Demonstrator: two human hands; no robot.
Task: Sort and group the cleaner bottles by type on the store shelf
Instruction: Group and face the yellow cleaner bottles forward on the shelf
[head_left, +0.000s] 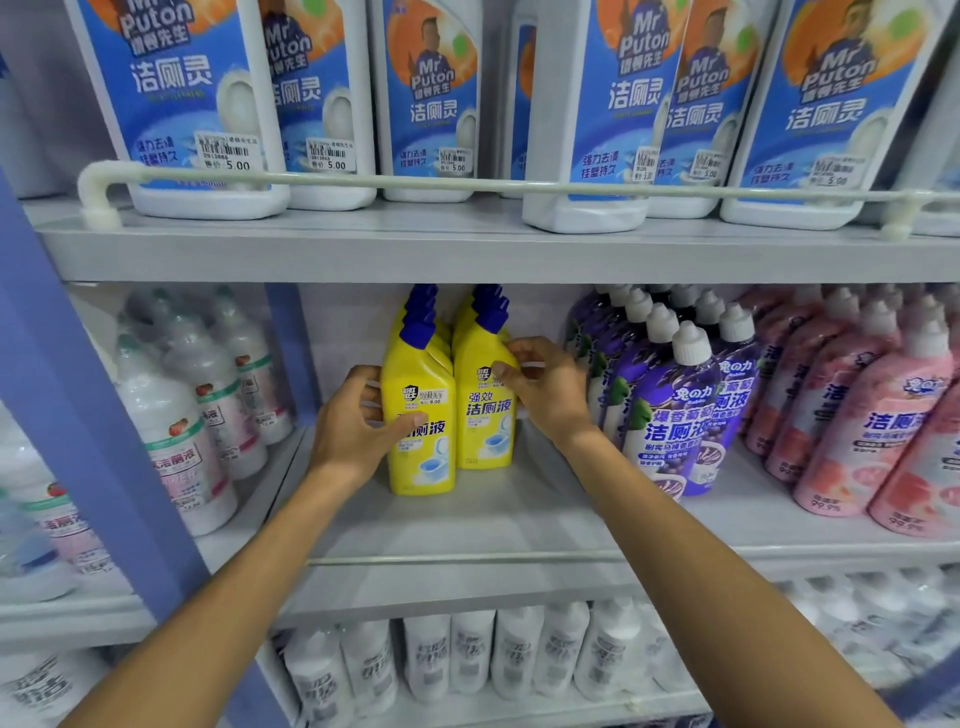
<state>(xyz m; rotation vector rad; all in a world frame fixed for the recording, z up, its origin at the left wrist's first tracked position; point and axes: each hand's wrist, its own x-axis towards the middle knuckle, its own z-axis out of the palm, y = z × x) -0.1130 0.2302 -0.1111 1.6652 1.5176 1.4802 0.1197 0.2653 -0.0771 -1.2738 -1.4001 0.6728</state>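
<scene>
Two rows of yellow cleaner bottles with blue caps stand on the middle shelf (467, 525). My left hand (358, 421) grips the front bottle of the left yellow row (423, 452), thumb across its label and fingers round its left side. My right hand (545, 389) holds the front bottle of the right yellow row (480, 421), thumb on its front and fingers curled at its right shoulder. Purple bottles (670, 415) with white caps stand just right of my right hand, and pink bottles (872, 431) further right.
White bottles with pink labels (182, 415) fill the bay left of a blue upright (78, 415). Large white Mr Puton bottles (208, 104) stand on the upper shelf behind a rail (467, 183). White bottles (467, 654) line the lower shelf.
</scene>
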